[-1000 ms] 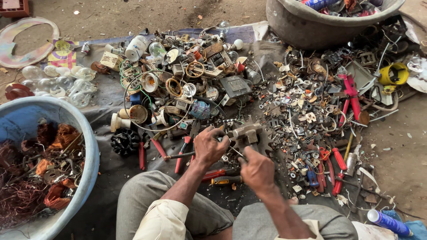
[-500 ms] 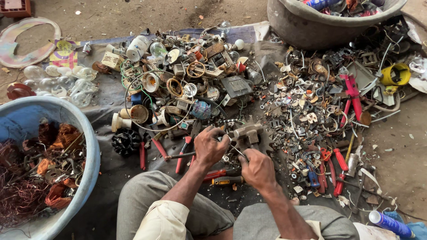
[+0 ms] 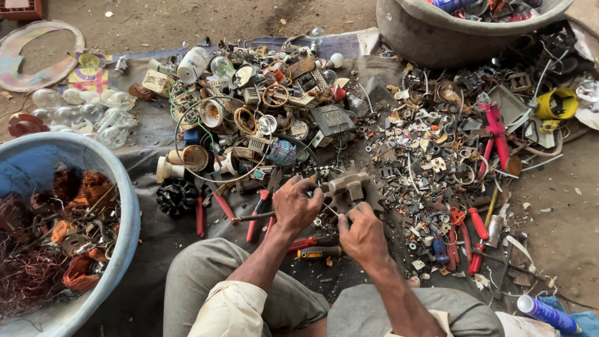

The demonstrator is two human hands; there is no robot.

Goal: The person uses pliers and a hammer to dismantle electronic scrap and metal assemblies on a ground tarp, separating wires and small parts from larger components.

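Two hands work over one piece of scrap. The left hand (image 3: pixel 296 206) is closed around the near end of a grey metal block (image 3: pixel 347 187), fingers curled over it. The right hand (image 3: pixel 363 236) sits just beside and below the block, fist closed on a thin tool whose tip reaches toward the block; what kind of tool it is cannot be told.

Counted near the grip: two red-handled tools (image 3: pixel 257 215) lie to the left of the left hand, and one more long red handle (image 3: pixel 199 216) lies further left. One yellow-and-black screwdriver (image 3: pixel 318 252) lies between the wrists, touching a red handle. One black finned disc (image 3: pixel 176 197) sits well left of the grip. Two tubs stand apart from it: a blue tub (image 3: pixel 128 206) of copper wire far left, and a grey basin (image 3: pixel 437 37) far beyond the block, up and right.

Beyond the block the scrap heap (image 3: pixel 274 118) crowds in tight: coils, bulb holders, small boxes, one loop of wire. To the right a dense spread of small metal bits (image 3: pixel 430 156) presses up against the block, with more red handles beyond the right hand. Several clear bulbs (image 3: pixel 87 109) lie far up and left.

The dark sheet (image 3: pixel 156 231) shows bare patches only left of the left forearm, between knee and blue tub.
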